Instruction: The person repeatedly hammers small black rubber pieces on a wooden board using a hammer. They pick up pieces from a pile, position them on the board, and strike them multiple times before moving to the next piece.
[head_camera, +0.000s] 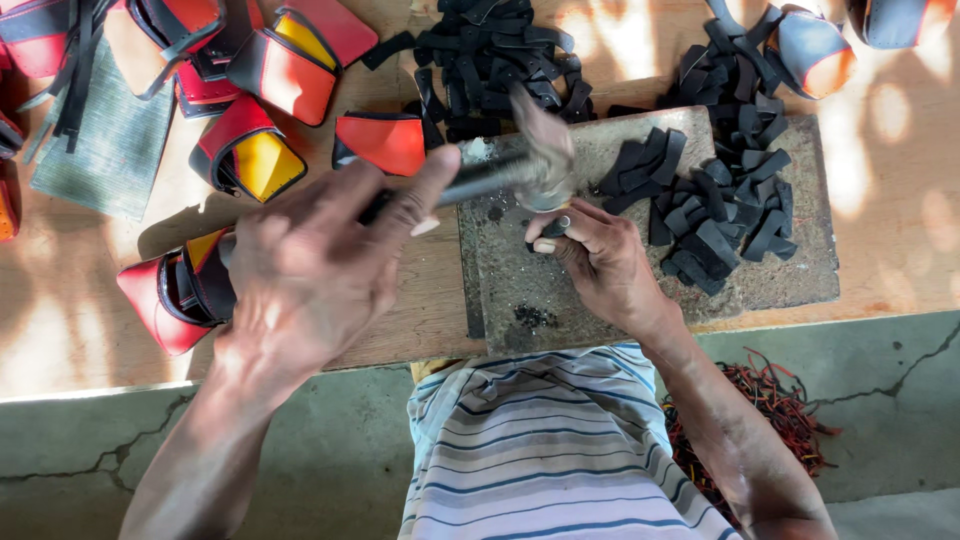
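The left hand (300, 270) is wrapped shut on a hammer (520, 170) — dark handle, blurred grey steel head. Its long axis runs left to right, rising slightly, head at the right end over the stone slab (560, 290). Just under the head, the right hand (600, 262) pinches a small metal punch (556, 226) against the slab — fingers closed. Black strips (715, 215) lie piled to the right.

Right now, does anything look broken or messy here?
Yes. The grey concrete floor has long cracks running across it, and a tangle of red and dark string scraps lies loose on it beside the right arm. The flat grey stone slab is pitted and dusted with dark crumbs.
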